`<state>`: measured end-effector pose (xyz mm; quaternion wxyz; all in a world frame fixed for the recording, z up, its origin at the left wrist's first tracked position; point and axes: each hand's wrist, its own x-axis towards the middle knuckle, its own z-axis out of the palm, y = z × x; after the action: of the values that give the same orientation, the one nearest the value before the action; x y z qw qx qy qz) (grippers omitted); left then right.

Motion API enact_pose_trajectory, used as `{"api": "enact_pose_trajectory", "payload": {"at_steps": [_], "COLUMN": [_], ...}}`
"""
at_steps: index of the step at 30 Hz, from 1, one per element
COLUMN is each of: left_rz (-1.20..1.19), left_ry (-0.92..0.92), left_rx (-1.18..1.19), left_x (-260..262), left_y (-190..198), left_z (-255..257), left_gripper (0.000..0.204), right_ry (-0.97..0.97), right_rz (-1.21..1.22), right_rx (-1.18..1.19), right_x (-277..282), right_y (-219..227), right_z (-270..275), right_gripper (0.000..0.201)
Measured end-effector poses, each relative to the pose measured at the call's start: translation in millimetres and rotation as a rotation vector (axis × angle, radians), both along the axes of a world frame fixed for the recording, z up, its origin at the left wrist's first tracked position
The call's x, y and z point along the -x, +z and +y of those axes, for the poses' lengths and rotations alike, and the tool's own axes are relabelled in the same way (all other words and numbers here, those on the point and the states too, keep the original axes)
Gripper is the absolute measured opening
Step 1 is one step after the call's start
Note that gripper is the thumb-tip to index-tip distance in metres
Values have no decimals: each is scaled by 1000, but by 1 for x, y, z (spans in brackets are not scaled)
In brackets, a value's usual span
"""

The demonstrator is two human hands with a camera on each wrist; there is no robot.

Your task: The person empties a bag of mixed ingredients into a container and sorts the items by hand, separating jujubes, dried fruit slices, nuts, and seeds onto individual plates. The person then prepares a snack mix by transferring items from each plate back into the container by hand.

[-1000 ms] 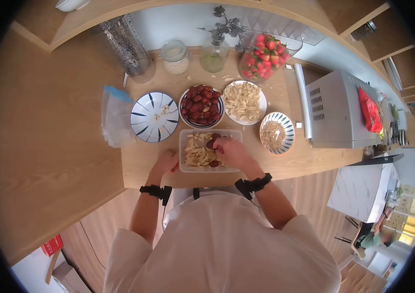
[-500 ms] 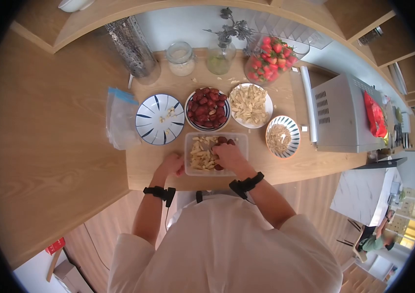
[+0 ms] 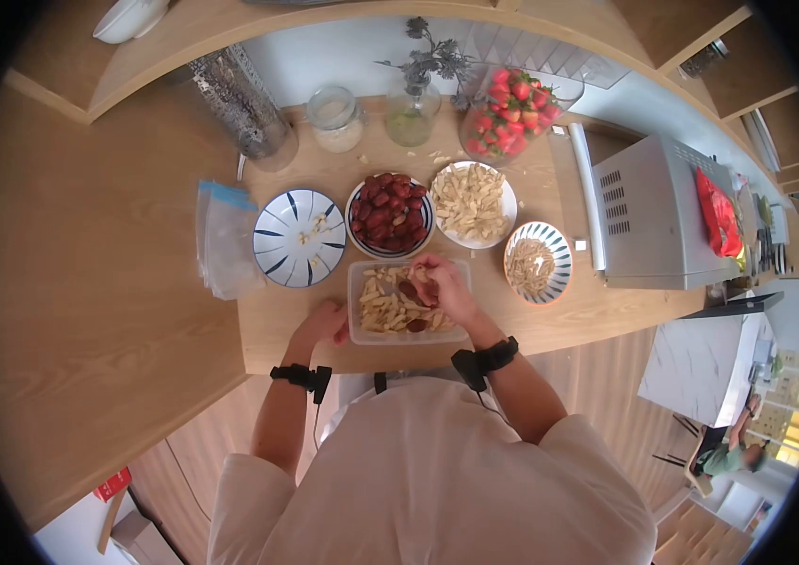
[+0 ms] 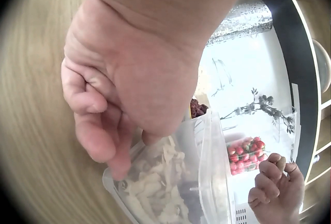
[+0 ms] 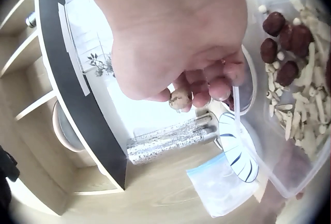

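A clear plastic container (image 3: 409, 341) holds pale sliced root pieces (image 3: 385, 313) and several dark red dates (image 5: 288, 73). Over its right side, my right hand (image 3: 445, 290) pinches a small beige piece (image 5: 181, 99) between thumb and finger; its kind is unclear. The other fingers curl in beside it. My left hand (image 3: 326, 323) rests at the container's left side, fingers loosely bent with the tips close to its wall. Behind the container stand a bowl of red dates (image 3: 388, 215) and a white plate (image 3: 510, 209) heaped with pale slices.
A blue-striped plate (image 3: 277, 250) with a few pale bits is at left, beside clear zip bags (image 3: 221, 250). At right sits a striped bowl (image 3: 561, 259) of thin pale pieces. A glass jar (image 3: 334, 121), vase (image 3: 412, 118) and strawberry container (image 3: 511, 113) line the back. A microwave (image 3: 654, 217) borders the right.
My right hand was down among the dates and slices; it has come up slightly, now with the beige piece at its fingertips. My left hand stays beside the container.
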<state>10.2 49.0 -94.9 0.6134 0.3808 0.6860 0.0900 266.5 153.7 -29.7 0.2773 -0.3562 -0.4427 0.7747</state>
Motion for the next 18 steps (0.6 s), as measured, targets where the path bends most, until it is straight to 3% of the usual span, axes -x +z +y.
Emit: {"api": "enact_pose_trajectory", "payload": {"at_steps": [7, 13, 18], "left_rz": [-38, -12, -6], "left_ry": [67, 70, 73], "left_rx": [11, 31, 28], "left_x": [1, -2, 0], "left_y": [-11, -2, -5], "left_z": [-6, -1, -3], "left_gripper": [66, 65, 67], "right_ry": [-117, -215, -41], "right_rz": [-13, -304, -590], "right_rx": [-157, -561, -790], "right_x": [-3, 8, 20], "right_y": [33, 44, 44], "right_z": [18, 51, 67], "right_gripper": [26, 16, 19]}}
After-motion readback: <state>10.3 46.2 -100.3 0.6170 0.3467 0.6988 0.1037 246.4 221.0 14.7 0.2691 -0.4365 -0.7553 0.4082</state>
